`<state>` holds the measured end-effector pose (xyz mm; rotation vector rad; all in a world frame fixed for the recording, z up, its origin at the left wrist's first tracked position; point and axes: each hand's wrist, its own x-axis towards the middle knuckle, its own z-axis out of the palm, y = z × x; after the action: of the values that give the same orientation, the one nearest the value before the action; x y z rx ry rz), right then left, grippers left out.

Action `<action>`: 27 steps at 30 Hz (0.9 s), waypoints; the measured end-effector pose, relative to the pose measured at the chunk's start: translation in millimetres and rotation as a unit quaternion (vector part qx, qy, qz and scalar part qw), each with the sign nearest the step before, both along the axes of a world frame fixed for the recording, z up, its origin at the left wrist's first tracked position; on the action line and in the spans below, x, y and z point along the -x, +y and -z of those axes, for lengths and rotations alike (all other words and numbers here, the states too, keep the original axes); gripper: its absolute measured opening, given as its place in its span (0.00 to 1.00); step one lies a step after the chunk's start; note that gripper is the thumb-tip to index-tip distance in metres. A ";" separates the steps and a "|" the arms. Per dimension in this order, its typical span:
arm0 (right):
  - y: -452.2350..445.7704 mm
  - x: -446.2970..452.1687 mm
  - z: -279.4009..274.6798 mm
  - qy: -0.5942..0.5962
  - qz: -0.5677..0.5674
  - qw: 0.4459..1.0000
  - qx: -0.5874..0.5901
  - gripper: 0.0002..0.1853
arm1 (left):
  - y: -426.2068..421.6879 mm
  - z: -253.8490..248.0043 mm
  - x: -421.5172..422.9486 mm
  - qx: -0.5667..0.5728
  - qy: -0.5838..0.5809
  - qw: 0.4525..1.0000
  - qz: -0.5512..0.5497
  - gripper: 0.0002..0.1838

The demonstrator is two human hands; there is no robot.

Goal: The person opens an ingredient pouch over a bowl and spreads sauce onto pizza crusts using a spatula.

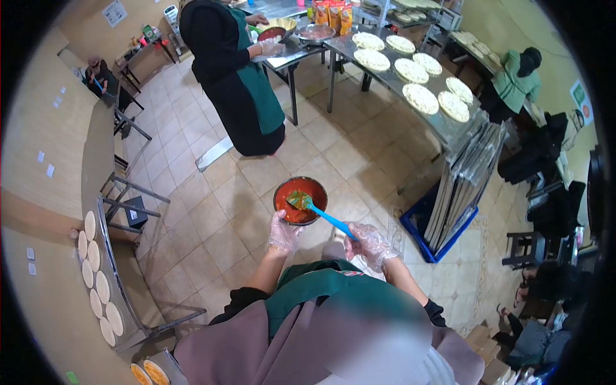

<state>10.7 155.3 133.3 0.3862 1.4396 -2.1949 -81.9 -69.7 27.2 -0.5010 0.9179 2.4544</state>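
Note:
My left hand (284,233), in a clear plastic glove, grips the near left rim of a bowl (307,186). Red sauce lines the inside of this bowl, with some greenish bits near its middle. In my right hand (371,245), also gloved, is the handle of a blue spatula (330,219). The spatula's head rests in the sauce. Both hands are in front of my green apron (321,285), and the bowl is held over the tiled floor.
A person in a green apron (260,102) stands ahead at a metal table. Flat dough rounds (421,98) lie on the right-hand table (385,80). A blue crate (433,247) holds stacked trays. More rounds (102,287) are on the left table. Other people are farther off.

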 end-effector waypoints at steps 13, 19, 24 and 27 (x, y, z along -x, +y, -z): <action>122.3 218.6 -17.8 0.022 -0.043 0.997 -0.061 0.26 | 118.0 -6.3 196.0 -0.062 0.014 0.995 -0.071 0.28; 127.5 300.6 -15.8 0.010 -0.106 0.992 -0.070 0.24 | 105.9 -1.2 246.3 -0.068 0.035 0.995 -0.071 0.27; 120.5 378.5 -12.9 0.026 -0.134 0.982 -0.128 0.21 | 90.7 33.4 306.2 0.008 -0.056 0.995 -0.079 0.31; 121.8 433.0 -14.3 0.031 -0.136 0.981 -0.138 0.23 | 92.0 10.2 374.5 0.025 -0.026 0.998 -0.042 0.19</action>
<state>-422.3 277.1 147.6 0.1987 1.7257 -1.8111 -456.3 22.3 16.9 -0.6298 0.9580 2.4861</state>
